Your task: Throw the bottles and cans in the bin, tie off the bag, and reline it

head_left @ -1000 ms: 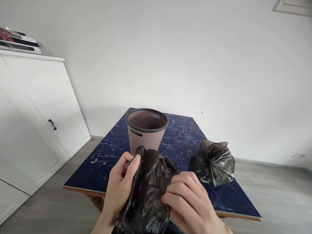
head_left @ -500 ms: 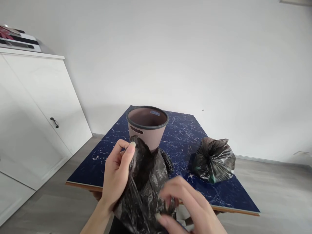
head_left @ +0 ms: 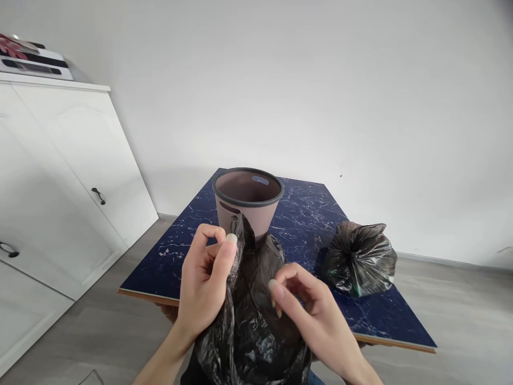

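A black plastic garbage bag (head_left: 260, 305) hangs crumpled in front of me, over the table's near edge. My left hand (head_left: 206, 275) pinches the bag's upper left edge between thumb and fingers. At the bag's right side, my right hand (head_left: 306, 310) has its thumb and index finger closed together against the thin plastic. Just behind the bag stands a mauve trash bin (head_left: 256, 216) with a dark grey rim and a slotted handle. Its inside looks unlined, and the bag covers part of its front.
A filled, tied black garbage bag (head_left: 358, 262) sits on the right of the blue marble-patterned table (head_left: 308, 206). To the left is a white cabinet (head_left: 80, 160) with a white device (head_left: 36, 64) on top. A wall rises behind the table.
My right hand has gone from open and blurred to pinching at the bag's right side. The bag has spread wider and lower. The view has shifted slightly.
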Available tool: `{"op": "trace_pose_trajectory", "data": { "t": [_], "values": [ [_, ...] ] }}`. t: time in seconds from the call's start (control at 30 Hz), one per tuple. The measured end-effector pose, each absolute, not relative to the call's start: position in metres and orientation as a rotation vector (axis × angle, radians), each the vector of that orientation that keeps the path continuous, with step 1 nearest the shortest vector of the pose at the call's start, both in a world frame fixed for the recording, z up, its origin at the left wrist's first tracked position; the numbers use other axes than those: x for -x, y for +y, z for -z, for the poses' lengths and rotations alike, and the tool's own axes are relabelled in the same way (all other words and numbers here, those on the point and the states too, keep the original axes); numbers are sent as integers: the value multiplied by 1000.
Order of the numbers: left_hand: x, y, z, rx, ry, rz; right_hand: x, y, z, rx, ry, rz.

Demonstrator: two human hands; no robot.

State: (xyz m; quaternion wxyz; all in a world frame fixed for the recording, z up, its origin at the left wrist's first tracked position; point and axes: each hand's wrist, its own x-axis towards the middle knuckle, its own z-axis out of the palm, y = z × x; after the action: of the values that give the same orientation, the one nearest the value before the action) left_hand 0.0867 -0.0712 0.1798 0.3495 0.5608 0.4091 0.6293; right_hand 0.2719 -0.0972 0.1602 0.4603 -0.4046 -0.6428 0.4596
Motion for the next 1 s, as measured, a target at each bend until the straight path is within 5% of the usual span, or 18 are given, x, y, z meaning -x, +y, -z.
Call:
{"op": "trace_pose_trajectory", "data": {
  "t": [1.0],
  "values": [
    [-87,-69,-200,-1425,950,-1311,-267,-80,-198,960,-1796,-1304]
  ]
}}
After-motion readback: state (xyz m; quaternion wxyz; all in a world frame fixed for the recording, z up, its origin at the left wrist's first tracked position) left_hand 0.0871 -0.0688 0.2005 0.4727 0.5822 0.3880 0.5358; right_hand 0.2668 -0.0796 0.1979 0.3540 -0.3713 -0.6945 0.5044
